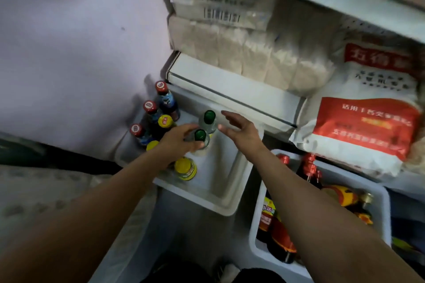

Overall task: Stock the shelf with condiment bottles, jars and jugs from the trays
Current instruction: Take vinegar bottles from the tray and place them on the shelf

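Observation:
Two clear bottles with green caps stand on the bottom shelf (190,103): a near bottle (200,136) and a far bottle (209,119). My left hand (178,140) curls round the near green-capped bottle. My right hand (239,130) hovers open just right of the far bottle, fingers spread, not touching it. Left of them stand three dark bottles with red caps (161,87) and dark bottles with yellow caps (165,121). A yellow-lidded jar (185,167) sits in a white tray (220,204) below my left wrist.
A second white tray (386,209) at lower right holds several dark sauce bottles with red and gold tops (309,165). Above the bottom shelf lie a white box (220,85), stacked pale noodle packs (253,53) and a red-and-white sack (368,108). A wall closes the left side.

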`<action>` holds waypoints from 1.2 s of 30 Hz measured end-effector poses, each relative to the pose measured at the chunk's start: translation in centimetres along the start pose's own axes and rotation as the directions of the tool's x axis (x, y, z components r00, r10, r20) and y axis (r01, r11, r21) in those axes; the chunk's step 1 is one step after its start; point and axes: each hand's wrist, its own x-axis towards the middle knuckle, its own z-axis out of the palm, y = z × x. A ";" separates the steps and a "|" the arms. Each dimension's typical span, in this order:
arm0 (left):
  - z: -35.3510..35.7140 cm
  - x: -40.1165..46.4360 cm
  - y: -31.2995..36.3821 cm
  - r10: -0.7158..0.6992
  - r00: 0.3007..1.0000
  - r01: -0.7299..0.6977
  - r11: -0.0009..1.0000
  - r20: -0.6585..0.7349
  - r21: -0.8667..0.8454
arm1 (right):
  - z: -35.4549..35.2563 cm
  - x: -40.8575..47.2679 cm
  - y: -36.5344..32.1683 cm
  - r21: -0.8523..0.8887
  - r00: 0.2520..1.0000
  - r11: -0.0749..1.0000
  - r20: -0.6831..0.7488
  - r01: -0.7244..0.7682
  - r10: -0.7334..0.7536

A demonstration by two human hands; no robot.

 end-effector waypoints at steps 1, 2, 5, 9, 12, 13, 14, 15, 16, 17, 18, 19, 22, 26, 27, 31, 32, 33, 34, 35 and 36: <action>0.2 0.9 -0.6 0.025 1.000 -0.025 0.999 0.000 0.028 | 0.4 1.0 0.6 0.015 0.999 1.000 0.027 0.027 -0.027; 0.3 1.7 -1.3 0.057 0.998 -0.057 0.997 0.004 0.049 | 0.8 1.9 1.3 0.028 0.997 0.998 0.047 0.051 -0.053; 0.7 3.0 -2.0 0.113 0.994 -0.113 0.991 0.004 0.075 | 1.8 4.1 2.9 0.050 0.991 0.994 0.085 0.099 -0.103; 0.9 3.5 -2.4 0.148 0.989 -0.148 0.987 -0.007 0.056 | 2.7 5.9 3.9 0.101 0.991 0.990 0.076 0.099 -0.107; 0.8 3.5 -2.6 0.164 0.986 -0.165 0.983 0.009 0.076 | 3.0 6.2 3.5 0.107 0.990 0.991 0.105 0.084 -0.095; 0.8 3.4 -2.6 0.171 0.985 -0.171 0.982 0.006 0.085 | 3.0 6.3 3.4 0.109 0.989 0.991 0.112 0.082 -0.094; 0.9 3.4 -2.5 0.175 0.985 -0.175 0.981 0.003 0.083 | 3.1 6.3 3.4 0.108 0.989 0.991 0.118 0.078 -0.090; 0.9 3.4 -2.4 0.177 0.984 -0.176 0.981 0.000 0.079 | 3.2 6.4 3.4 0.105 0.989 0.992 0.122 0.075 -0.088; 0.9 3.5 -2.4 0.177 0.984 -0.177 0.981 -0.001 0.078 | 3.3 6.5 3.5 0.103 0.989 0.992 0.124 0.070 -0.083; 0.9 3.6 -2.4 0.179 0.984 -0.179 0.980 0.002 0.081 | 3.4 6.5 3.6 0.103 0.990 0.993 0.123 0.062 -0.075; 0.9 3.7 -2.4 0.184 0.983 -0.183 0.980 0.006 0.083 | 3.5 6.6 3.7 0.108 0.991 0.993 0.119 0.054 -0.067; 1.0 3.8 -2.5 0.187 0.982 -0.187 0.979 0.009 0.083 | 3.6 6.6 3.7 0.118 0.992 0.992 0.112 0.051 -0.064; 1.1 4.0 -2.5 0.177 0.984 -0.177 0.980 0.010 0.085 | 3.7 6.6 3.8 0.147 0.995 0.988 0.070 0.055 -0.066; 1.3 4.1 -2.5 0.195 0.981 -0.193 0.975 -0.013 0.106 | 3.3 6.3 4.0 0.168 0.998 0.983 -0.007 0.068 -0.068; 1.3 4.2 -2.4 0.200 0.980 -0.197 0.975 -0.019 0.100 | 3.0 6.2 4.0 0.185 0.997 0.980 -0.033 0.070 -0.065; 1.6 4.7 -2.0 0.217 0.976 -0.216 0.974 -0.008 0.072 | 1.9 5.9 4.1 0.236 0.994 0.969 -0.098 0.075 -0.053; 1.6 4.9 -2.0 0.210 0.978 -0.209 0.976 -0.014 0.065 | 1.5 5.8 4.2 0.242 0.993 0.968 -0.110 0.070 -0.045; 1.6 5.0 -1.9 0.201 0.979 -0.200 0.979 -0.019 0.041 | 1.2 5.8 4.4 0.246 0.992 0.967 -0.121 0.066 -0.036; 1.6 5.1 -1.9 0.192 0.981 -0.192 0.981 -0.026 0.006 | 0.8 5.7 4.5 0.251 0.991 0.966 -0.132 0.058 -0.025; 1.6 5.1 -1.8 0.185 0.982 -0.187 0.982 -0.034 -0.033 | 0.5 5.5 4.7 0.259 0.990 0.965 -0.143 0.048 -0.011; 1.7 5.1 -1.5 0.183 0.982 -0.186 0.980 -0.042 -0.076 | 0.1 5.3 4.7 0.270 0.988 0.962 -0.155 0.038 0.004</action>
